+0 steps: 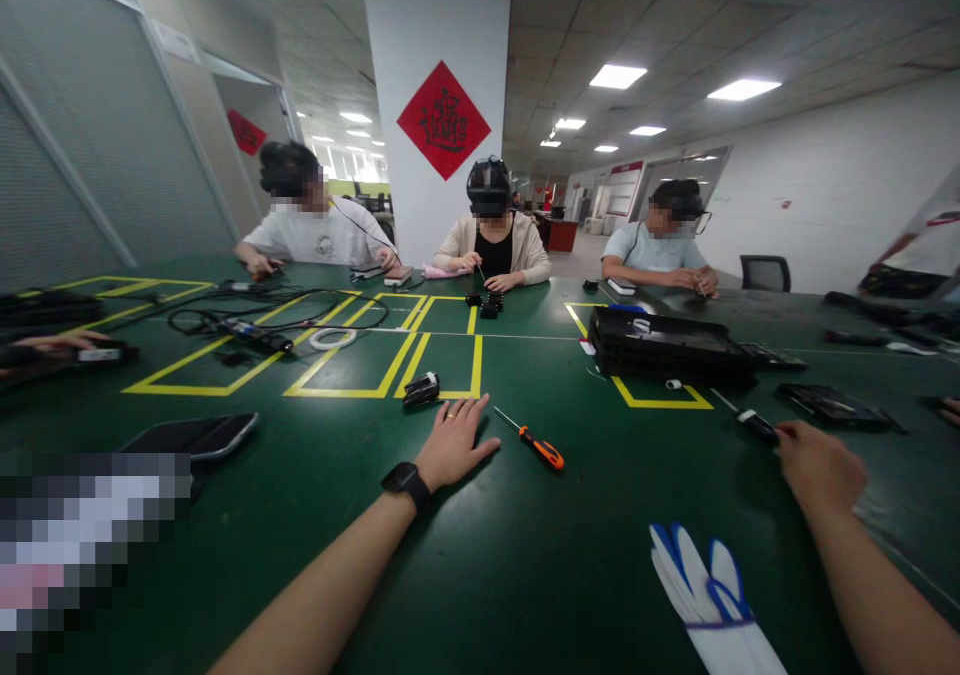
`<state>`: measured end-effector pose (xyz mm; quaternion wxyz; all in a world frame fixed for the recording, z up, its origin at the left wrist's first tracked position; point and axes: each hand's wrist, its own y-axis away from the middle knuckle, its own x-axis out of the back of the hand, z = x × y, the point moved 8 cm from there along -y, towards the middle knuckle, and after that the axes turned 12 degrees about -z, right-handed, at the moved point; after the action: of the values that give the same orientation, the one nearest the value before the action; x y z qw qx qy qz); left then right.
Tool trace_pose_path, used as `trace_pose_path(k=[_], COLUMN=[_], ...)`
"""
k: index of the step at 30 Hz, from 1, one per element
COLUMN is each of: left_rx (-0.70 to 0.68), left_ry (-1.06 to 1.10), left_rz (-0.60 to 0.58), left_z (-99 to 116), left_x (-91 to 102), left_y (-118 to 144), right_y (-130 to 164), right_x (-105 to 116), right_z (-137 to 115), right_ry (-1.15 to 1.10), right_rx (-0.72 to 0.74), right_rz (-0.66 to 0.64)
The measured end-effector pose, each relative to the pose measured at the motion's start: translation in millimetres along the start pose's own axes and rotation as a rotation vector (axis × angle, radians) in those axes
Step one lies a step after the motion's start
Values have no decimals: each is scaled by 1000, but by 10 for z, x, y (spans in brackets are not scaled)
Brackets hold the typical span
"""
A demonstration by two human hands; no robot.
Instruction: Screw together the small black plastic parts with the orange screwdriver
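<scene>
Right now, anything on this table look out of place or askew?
Nothing damaged or spilled. Loose bits: a white-and-blue glove lies flat near the table's near edge, an orange screwdriver lies at a slant beside the left hand, and cables sprawl tangled across the yellow tape boxes. The right hand touches a black tool.

Perhaps "福" on red diamond sign (443, 120)

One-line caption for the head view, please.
Left hand flat on green table beside orange screwdriver; right hand touching a black-handled screwdriver.
</scene>
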<state>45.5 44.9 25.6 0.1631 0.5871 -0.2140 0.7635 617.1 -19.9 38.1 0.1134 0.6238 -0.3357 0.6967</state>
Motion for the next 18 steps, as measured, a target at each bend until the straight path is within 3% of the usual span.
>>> trace_pose_path(k=[4,8,14,18], left_rx=[3,2,-10,-12], left_ry=[-12,-8,-3,0], left_rz=[1,7,14,10], left_z=[1,1,3,-5], left_x=[5,7,7,1], left_y=[5,4,5,3], right_y=[37,3,-266,-411], right_x=[8,-22,-391,-463], right_z=[-44,115,303,403], right_ry=[35,-95,-354,-431], right_rx=[43,-46,-86,-176], right_rz=[12,69,-206,-273])
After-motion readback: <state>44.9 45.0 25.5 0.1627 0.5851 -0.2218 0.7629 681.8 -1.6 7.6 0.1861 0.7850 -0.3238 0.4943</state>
